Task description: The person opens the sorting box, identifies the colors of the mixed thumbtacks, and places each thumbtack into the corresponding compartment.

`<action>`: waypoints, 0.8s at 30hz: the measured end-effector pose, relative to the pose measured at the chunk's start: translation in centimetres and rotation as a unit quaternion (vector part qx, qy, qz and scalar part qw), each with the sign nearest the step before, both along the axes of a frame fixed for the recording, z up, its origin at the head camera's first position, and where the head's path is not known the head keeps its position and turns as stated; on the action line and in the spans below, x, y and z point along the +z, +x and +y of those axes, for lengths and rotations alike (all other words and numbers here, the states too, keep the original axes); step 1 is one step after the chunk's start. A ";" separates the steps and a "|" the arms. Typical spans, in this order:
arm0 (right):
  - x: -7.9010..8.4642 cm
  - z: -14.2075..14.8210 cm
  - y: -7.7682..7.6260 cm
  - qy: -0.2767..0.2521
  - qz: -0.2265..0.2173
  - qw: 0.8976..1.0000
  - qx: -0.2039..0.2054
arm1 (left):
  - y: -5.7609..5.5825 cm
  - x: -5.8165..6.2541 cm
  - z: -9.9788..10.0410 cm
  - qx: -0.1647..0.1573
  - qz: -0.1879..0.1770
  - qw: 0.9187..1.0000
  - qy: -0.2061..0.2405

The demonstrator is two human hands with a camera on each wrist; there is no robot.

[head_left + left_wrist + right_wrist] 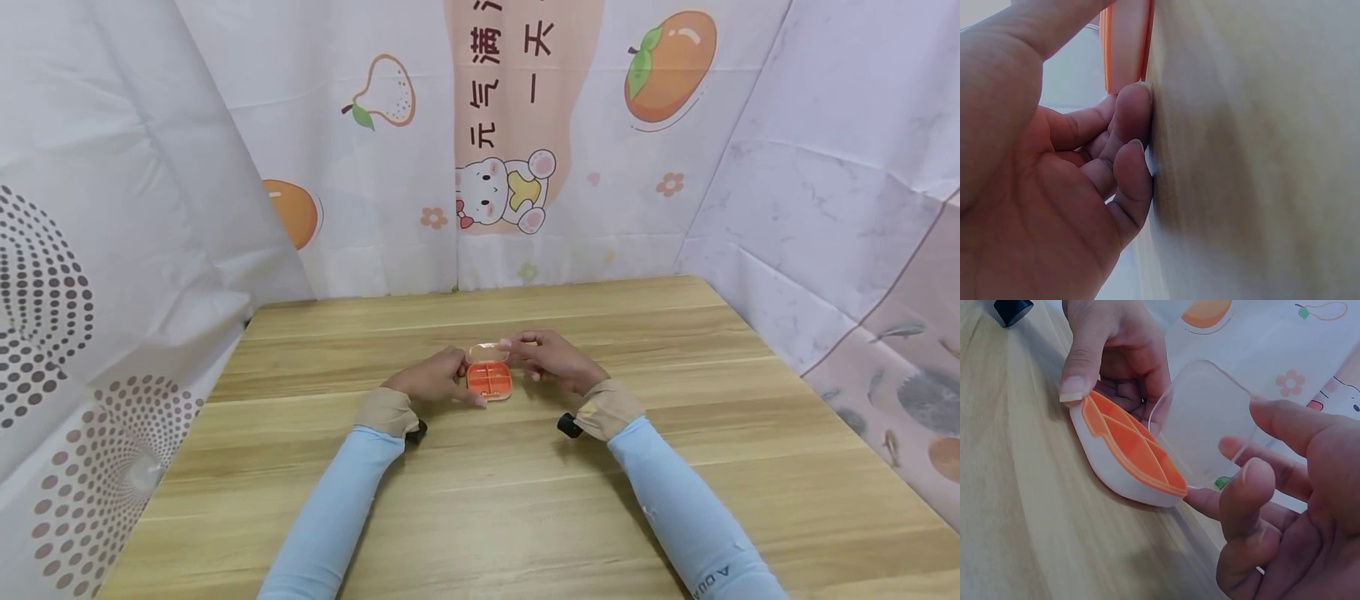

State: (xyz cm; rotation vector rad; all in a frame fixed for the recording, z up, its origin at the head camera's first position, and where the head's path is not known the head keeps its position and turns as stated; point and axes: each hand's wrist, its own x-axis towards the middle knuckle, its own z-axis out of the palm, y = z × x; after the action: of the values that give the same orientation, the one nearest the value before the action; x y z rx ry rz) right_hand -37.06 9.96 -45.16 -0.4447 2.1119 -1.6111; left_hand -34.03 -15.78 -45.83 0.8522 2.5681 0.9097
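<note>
A small pill box [489, 381] with orange compartments and a white outer shell lies on the table. Its clear lid [1200, 425] stands raised from the back edge. My left hand [435, 379] grips the box from the left, the thumb at its front corner and the other fingers around its side and back. At the lid's right edge, my right hand [553, 358] has its thumb and a finger, seemingly pinching it. The rest of the right hand's fingers are bent beside the box [1129, 456]. Divider walls split the orange tray into several compartments, with no contents visible.
The wood-grain table [480, 492] reaches back to a white printed curtain [375, 183]. More fabric hangs on the left and right. Black wrist devices [569, 425] sit under both wrists.
</note>
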 end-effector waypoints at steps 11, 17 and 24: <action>0.0 0.5 -0.1 0.021 0.029 0.999 0.026 | -0.4 0.0 0.1 -0.041 0.004 0.999 0.030; -0.2 0.6 -0.2 0.031 0.047 0.998 0.032 | -0.3 -0.2 0.0 -0.015 0.011 1.000 0.010; -0.3 0.7 -0.3 0.046 0.075 0.995 0.040 | -0.1 -0.1 -0.1 0.005 0.002 1.000 0.008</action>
State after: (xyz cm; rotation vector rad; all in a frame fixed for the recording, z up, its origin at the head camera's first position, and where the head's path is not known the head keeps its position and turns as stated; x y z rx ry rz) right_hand -37.36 10.65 -45.50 -0.6282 2.2367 -1.4690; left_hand -34.16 -15.91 -45.96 0.8483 2.5745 0.9319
